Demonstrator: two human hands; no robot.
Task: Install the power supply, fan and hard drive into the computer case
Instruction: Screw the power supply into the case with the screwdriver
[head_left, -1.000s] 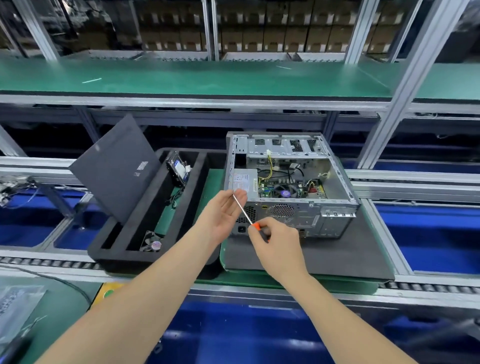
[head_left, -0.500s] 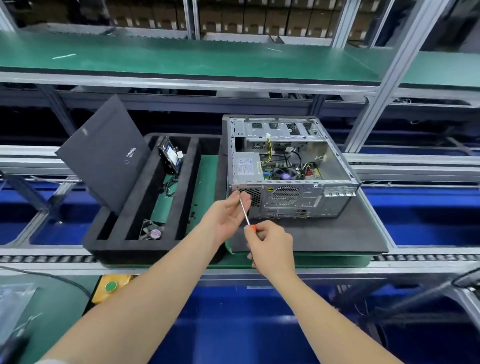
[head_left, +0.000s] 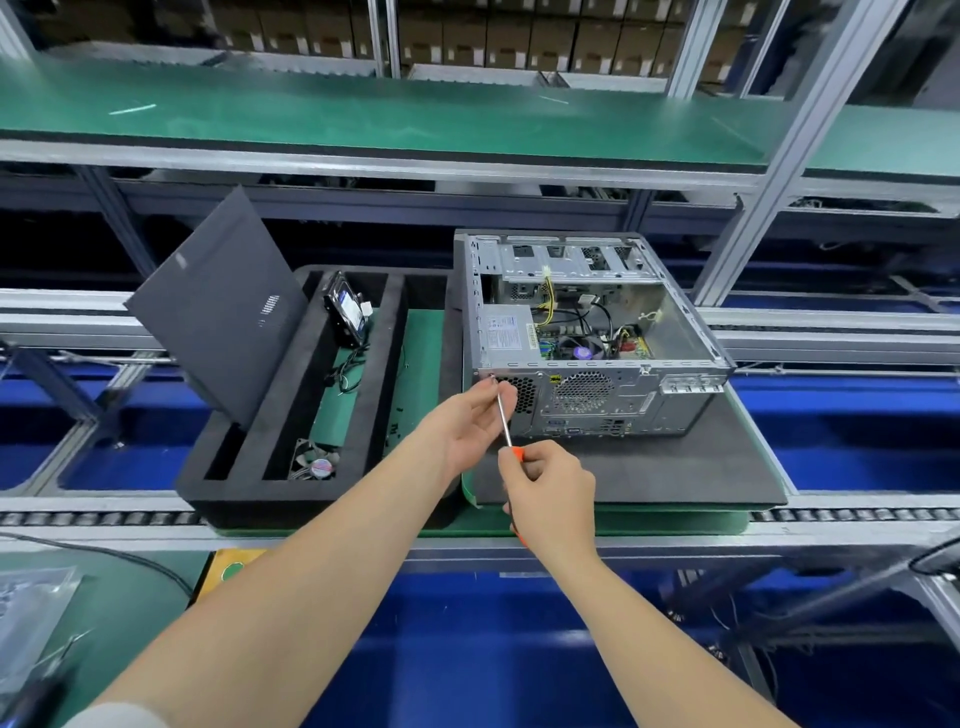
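The open computer case (head_left: 691, 338) lies on its side on a black mat, its rear panel facing me. The grey power supply (head_left: 506, 335) sits inside at the near left corner. My right hand (head_left: 550, 493) grips the orange handle of a screwdriver (head_left: 504, 421), whose tip meets the rear panel's upper left corner. My left hand (head_left: 467, 426) pinches the shaft near the tip. A hard drive (head_left: 347, 312) leans in the black foam tray (head_left: 244, 499), and a fan (head_left: 314, 462) lies at the tray's near end.
The dark side panel (head_left: 218, 306) leans against the foam tray's left side. A green pallet (head_left: 597, 522) on roller conveyors carries everything. Above runs a green shelf (head_left: 415, 114) on aluminium posts. A plastic bag (head_left: 26, 608) lies at the lower left.
The screwdriver tip and my left fingers have come up to the upper left corner of the rear panel. My view has shifted slightly closer and downward.
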